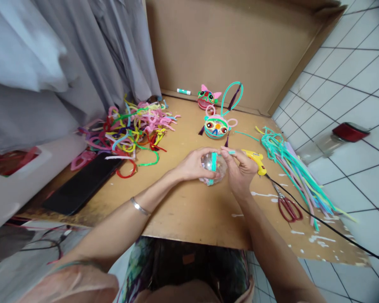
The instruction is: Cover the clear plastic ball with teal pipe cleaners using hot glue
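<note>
My left hand point(196, 163) grips a clear plastic ball point(220, 169) from its left side, just above the table. A band of turquoise pipe cleaner point(214, 162) runs down the front of the ball. At the ball's upper right, my right hand point(241, 170) pinches a short turquoise piece of pipe cleaner point(231, 152) between thumb and fingers. Directly beyond stands a decorated ball with an animal face point(217, 127), pink loop ears and a turquoise loop handle. A yellow glue gun point(255, 161) lies just past my right hand.
Tangled pipe cleaners point(139, 126) and a black phone-like slab point(82, 185) lie left. Long pipe cleaners point(298, 172), red-handled scissors point(289, 208) and a black cord point(322, 223) lie right. A pink-eared figure point(207, 97) and a glue stick point(183, 91) sit by the cardboard wall point(227, 50).
</note>
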Tool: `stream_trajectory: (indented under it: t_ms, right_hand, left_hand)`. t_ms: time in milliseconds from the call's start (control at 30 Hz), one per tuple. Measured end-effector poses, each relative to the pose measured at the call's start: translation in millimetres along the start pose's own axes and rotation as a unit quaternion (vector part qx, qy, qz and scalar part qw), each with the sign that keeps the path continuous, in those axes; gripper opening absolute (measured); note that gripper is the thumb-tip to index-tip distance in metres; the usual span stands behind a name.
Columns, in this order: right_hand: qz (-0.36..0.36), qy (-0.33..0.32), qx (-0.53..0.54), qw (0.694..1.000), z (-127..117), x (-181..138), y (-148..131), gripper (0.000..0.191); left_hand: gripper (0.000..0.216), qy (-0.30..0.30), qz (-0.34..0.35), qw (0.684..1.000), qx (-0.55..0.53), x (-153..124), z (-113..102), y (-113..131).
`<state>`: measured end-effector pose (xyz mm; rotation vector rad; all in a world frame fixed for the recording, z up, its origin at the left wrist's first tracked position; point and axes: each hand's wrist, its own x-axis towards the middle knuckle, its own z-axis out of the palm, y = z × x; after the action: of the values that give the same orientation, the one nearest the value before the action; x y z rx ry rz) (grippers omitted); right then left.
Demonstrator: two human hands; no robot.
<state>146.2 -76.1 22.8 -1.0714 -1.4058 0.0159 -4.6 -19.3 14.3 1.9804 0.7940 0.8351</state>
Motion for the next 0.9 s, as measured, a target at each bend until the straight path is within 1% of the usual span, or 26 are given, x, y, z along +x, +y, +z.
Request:
stream_trajectory:
  t_ms: [100, 200, 267, 367, 500, 600, 700, 900]
  right_hand:
    - [0.001, -0.006, -0.011, 1.0, -0.3, -0.4, 0.3, 0.023]
    - [-0.015, -0.008, -0.031, 0.999, -1.3, -1.0, 0.4, 0.022]
    - [-0.025, -0.012, -0.025, 0.999, -1.9, -0.6, -0.7, 0.021]
    - [-0.029, -0.036, -0.011, 0.999, -1.8, 1.4, -3.1, 0.02]
    - [-0.038, -0.075, -0.038, 0.996, 0.5, 4.0, 1.1, 0.031]
    - [-0.036, -0.082, -0.05, 0.995, 1.4, 3.8, 8.7, 0.023]
    - [-0.02, -0.082, -0.055, 0.995, 0.6, 3.4, 11.6, 0.015]
    - [-0.016, -0.077, -0.054, 0.995, -0.1, 4.3, 5.6, 0.013]
  left_hand:
    - [0.07, -0.003, 0.007, 1.0, 0.001, 0.1, -0.3, -0.4]
    - [0.07, 0.001, 0.011, 1.0, -0.002, 0.0, -0.2, -1.4]
    - [0.072, 0.0, 0.002, 1.0, -0.01, -0.1, 0.0, -2.2]
    - [0.074, 0.0, -0.02, 0.999, -0.041, 0.2, 0.1, -4.3]
    - [0.076, 0.005, -0.038, 0.996, -0.081, 1.2, -0.2, -7.9]
    - [0.077, 0.001, -0.031, 0.996, -0.078, 1.2, -0.3, -7.8]
    - [0.075, -0.005, -0.02, 0.998, -0.056, 0.5, 0.3, -5.6]
    - [0.074, -0.003, -0.018, 0.999, -0.037, -0.4, 1.4, -3.3]
